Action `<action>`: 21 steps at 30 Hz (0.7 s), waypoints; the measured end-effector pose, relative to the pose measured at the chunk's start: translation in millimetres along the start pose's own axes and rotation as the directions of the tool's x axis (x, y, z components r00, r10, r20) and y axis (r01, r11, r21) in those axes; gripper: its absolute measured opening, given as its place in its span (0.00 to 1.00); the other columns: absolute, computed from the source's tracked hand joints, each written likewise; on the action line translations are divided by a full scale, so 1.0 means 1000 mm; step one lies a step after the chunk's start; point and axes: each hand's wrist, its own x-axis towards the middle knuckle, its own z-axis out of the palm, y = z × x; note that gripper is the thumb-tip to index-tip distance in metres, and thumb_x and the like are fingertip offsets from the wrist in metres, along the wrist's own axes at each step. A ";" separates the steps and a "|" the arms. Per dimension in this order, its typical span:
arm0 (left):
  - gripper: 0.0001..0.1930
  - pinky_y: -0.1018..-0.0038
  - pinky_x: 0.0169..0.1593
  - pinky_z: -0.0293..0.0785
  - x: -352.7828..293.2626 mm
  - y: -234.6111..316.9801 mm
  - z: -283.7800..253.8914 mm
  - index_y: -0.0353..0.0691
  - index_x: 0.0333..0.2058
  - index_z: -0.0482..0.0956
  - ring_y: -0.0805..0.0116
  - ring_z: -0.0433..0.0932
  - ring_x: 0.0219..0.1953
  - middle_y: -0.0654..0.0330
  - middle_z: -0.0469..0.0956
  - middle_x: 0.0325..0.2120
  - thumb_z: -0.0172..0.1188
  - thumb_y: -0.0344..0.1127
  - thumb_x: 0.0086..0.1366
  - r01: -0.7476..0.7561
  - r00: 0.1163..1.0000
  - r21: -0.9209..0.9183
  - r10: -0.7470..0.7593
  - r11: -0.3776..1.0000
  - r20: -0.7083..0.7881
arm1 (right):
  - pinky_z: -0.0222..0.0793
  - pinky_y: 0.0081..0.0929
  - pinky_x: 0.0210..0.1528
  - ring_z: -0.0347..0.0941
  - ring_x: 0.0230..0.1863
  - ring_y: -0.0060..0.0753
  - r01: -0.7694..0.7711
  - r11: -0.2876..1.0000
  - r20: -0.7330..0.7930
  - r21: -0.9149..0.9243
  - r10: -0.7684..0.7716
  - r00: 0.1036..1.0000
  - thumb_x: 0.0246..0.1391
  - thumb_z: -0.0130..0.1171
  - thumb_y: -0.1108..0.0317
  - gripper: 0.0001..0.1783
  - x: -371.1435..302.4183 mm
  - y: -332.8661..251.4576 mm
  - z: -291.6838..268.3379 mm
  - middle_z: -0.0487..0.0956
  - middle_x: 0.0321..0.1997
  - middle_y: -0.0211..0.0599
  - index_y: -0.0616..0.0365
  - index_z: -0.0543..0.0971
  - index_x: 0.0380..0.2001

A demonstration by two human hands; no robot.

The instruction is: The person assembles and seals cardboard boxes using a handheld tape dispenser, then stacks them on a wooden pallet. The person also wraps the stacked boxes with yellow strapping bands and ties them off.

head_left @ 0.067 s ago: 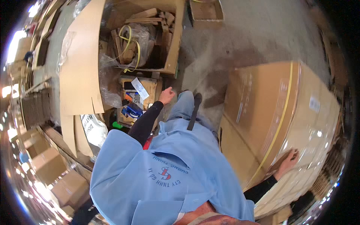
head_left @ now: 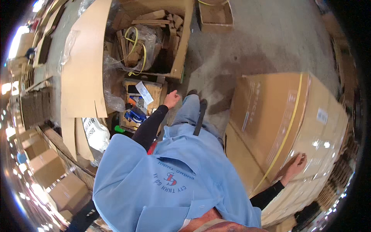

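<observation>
The right hand (head_left: 295, 162) lies flat, fingers spread, on the large cardboard box (head_left: 278, 116) beside its yellow strap (head_left: 288, 131). The left hand (head_left: 171, 99), loosely curled and empty, hangs just beside a small wooden crate (head_left: 154, 92) of clutter; beyond it stands a scrap-wood bin (head_left: 181, 50).

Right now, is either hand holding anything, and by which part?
Nothing is gripped: the right hand lies flat on the large cardboard box; the left hand hangs empty.
</observation>
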 end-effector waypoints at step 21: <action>0.20 0.62 0.47 0.72 0.286 -0.062 -0.316 0.34 0.56 0.70 0.53 0.75 0.47 0.44 0.74 0.46 0.55 0.30 0.66 -0.034 0.271 -0.410 -0.386 0.911 -0.882 | 0.56 0.37 0.68 0.62 0.67 0.45 0.136 0.983 0.769 0.125 -0.183 0.612 0.60 0.58 0.68 0.27 0.223 -0.393 0.342 0.69 0.64 0.51 0.67 0.68 0.60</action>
